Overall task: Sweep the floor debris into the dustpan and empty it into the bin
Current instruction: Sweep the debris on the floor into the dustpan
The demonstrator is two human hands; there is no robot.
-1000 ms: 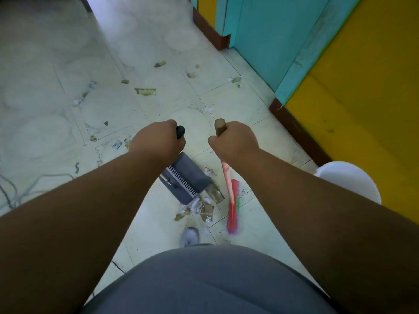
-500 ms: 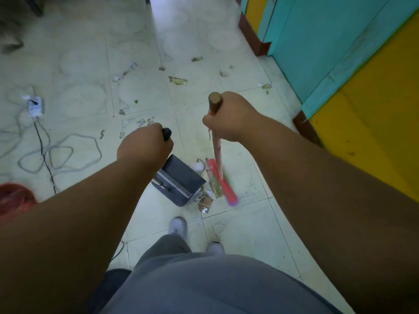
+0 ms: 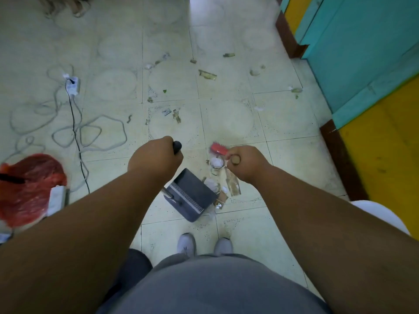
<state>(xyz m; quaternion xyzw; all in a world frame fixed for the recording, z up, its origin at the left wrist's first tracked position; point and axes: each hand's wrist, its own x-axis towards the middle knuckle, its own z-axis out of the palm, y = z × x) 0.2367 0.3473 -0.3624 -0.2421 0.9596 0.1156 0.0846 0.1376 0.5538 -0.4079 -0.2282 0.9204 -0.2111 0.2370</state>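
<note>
Red plastic bag (image 3: 29, 186) at floor's left edge. Grey cable (image 3: 90, 132) coiled beside it, leading to white power strip (image 3: 72, 86). Teal door (image 3: 362, 53) at right.

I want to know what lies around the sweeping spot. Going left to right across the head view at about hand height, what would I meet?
red plastic bag → grey cable loops → left hand → dustpan → right hand → brown skirting board → yellow wall

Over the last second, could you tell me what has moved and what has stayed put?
The broom head went from the near side of the debris pile to its far side. The right hand still grips the broom handle, the left hand the dustpan handle; the dustpan stays grounded beside the pile.
</note>
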